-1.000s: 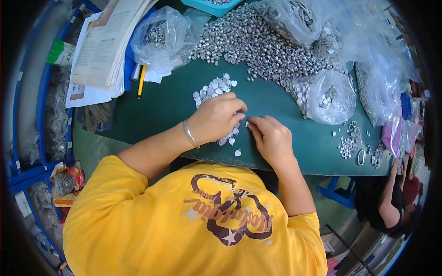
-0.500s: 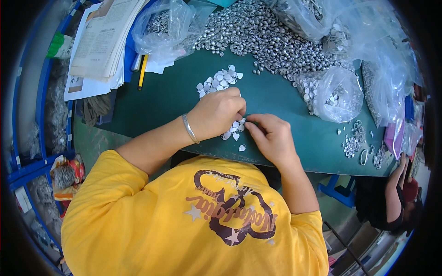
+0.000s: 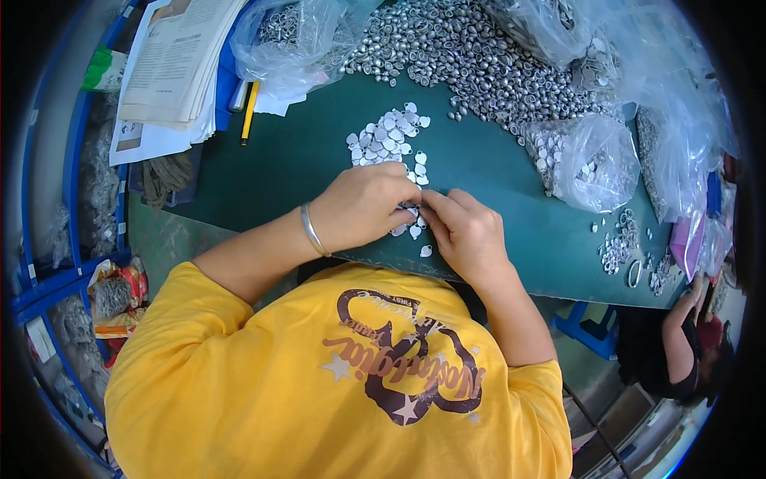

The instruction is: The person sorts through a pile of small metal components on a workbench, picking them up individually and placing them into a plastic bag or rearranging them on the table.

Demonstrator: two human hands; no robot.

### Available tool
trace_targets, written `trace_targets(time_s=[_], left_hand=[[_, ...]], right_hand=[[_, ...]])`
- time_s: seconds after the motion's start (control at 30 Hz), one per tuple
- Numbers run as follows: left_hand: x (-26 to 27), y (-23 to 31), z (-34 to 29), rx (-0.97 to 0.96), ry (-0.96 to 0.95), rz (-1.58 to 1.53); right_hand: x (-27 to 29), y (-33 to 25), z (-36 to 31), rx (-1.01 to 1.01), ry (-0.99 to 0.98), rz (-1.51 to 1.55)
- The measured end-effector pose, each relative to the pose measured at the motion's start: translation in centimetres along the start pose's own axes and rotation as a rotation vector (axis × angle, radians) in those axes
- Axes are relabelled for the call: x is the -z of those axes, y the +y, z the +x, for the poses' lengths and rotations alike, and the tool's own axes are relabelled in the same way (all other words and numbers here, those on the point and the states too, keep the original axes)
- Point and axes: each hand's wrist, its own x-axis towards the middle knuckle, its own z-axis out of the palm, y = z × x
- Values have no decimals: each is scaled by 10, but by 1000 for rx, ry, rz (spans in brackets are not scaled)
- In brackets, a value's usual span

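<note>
My left hand (image 3: 369,201), with a metal bangle on its wrist, is closed, thumb and fingers drawn together. Its fingertips meet those of my right hand (image 3: 469,233), which is pinched as well. Whatever lies between the fingertips is too small and hidden to make out. Beyond my left hand lies a heap of small flat silvery metal tags (image 3: 381,142), each with a little tab. A few similar pieces (image 3: 420,169) lie just past the fingertips. More of these tags sit partly covered under my hands, and one stray tag (image 3: 426,251) rests nearer the table edge.
Across the back of the green table (image 3: 279,172) spreads a large mound of domed metal parts (image 3: 447,48). Plastic bags of parts (image 3: 594,164) stand at the right, near loose rings and links (image 3: 618,247). Papers (image 3: 171,72) and a yellow pencil (image 3: 250,112) lie left. Another person's arm (image 3: 681,339) shows far right.
My fingertips have come together from slightly apart. The left hand has shifted a little toward me and left, uncovering some tags beyond it. The whole view has moved slightly.
</note>
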Motion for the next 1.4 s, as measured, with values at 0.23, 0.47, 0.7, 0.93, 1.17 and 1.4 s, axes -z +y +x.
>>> trace_targets(time_s=[0.23,0.47,0.7,0.93,1.17,1.4], left_hand=[[-7,1,-4,-46,49,-34],[30,-10,1,365,48,-1569],[9,-6,-7,98,119,-240],[-9,-4,-10,8,119,0],[4,-11,-12,65,195,-346],[17,-15,-6,501,236,-931]], right_hand=[[14,8,-10,-440,-6,716],[20,4,-5,-241,-139,452],[16,2,-8,-284,-169,435],[5,5,10,-99,-44,231],[0,13,10,87,34,-17],[12,17,28,-489,-87,767]])
